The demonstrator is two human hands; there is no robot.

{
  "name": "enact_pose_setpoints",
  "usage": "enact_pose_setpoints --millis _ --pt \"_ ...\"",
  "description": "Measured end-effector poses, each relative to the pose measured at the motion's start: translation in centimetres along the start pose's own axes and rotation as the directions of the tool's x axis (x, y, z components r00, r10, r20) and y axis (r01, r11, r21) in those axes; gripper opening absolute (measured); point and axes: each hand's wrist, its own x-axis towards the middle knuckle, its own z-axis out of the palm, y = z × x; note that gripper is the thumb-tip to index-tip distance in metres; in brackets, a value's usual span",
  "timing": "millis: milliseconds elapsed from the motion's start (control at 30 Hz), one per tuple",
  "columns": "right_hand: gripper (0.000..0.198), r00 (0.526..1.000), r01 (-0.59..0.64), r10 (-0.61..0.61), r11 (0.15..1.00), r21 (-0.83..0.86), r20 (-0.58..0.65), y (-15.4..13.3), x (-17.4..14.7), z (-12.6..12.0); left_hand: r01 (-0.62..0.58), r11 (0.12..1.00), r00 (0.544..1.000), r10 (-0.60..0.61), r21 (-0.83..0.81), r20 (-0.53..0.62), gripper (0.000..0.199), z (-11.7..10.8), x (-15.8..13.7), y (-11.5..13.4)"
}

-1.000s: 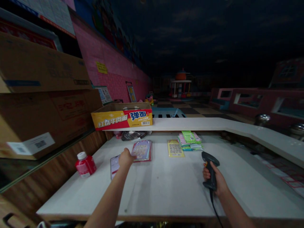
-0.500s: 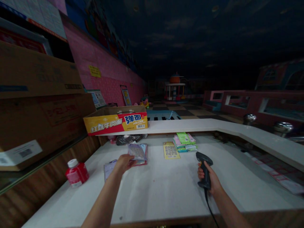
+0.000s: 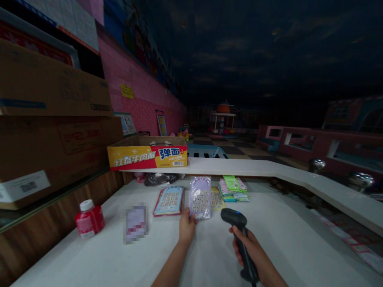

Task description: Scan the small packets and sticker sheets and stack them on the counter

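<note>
My left hand (image 3: 188,226) pinches the lower left corner of a purple packet in clear plastic (image 3: 200,198), printed with a grid of small pictures. Part of a yellow packet (image 3: 217,198) shows behind it. My right hand (image 3: 251,253) is wrapped round the handle of a dark barcode scanner (image 3: 236,219), whose head points toward the purple packet. Left of my left hand lies a stack of packets (image 3: 169,200) with a light blue one on top. Beyond the scanner sits a pile of green and pink packets (image 3: 233,187).
A red bottle with a white cap (image 3: 89,219) stands at the left, near a blurred-out purple item (image 3: 136,223). An open noodle carton (image 3: 146,156) rests on the raised ledge (image 3: 227,165). Large brown boxes (image 3: 54,151) are stacked at the far left.
My left hand has moved right, lifting the purple packet off the stack and uncovering the light blue one. My right hand has brought the scanner left and nearer to me.
</note>
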Motion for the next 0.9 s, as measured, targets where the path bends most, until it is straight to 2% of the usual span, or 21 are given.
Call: enact_pose_setpoints --millis 133,300,533,667,767,900 --pt "0.046 1.0 0.004 -0.002 0.997 -0.076 0.018 0.6 -1.9 0.7 -0.064 0.983 0.998 0.062 0.172 0.015 0.013 -0.1 -0.1 -0.9" --pt "0.048 0.999 0.002 -0.01 0.987 -0.159 -0.047 0.5 -2.8 1.3 -0.091 0.975 0.995 0.084 0.202 0.046 0.009 -0.1 -0.2 -0.5" --pt "0.047 0.998 -0.05 0.041 0.987 -0.155 -0.057 1.2 -2.1 1.4 -0.099 0.955 0.995 0.089 0.278 0.049 0.011 -0.1 -0.3 -0.4" --pt "0.049 0.996 -0.084 0.082 0.987 -0.139 -0.022 1.6 -1.1 1.0 -0.102 0.976 0.994 0.095 0.191 0.048 0.009 0.0 -0.2 -0.7" --pt "0.049 0.998 -0.056 0.055 0.995 -0.082 -0.022 1.1 0.4 -0.1 -0.106 0.992 0.994 0.103 0.067 0.042 0.01 0.2 0.0 -1.0" --pt "0.046 0.996 -0.046 0.057 0.988 0.146 -0.072 -0.2 3.0 -3.3 -0.088 0.994 0.995 0.091 -0.069 0.048 0.022 0.3 0.0 -1.0"
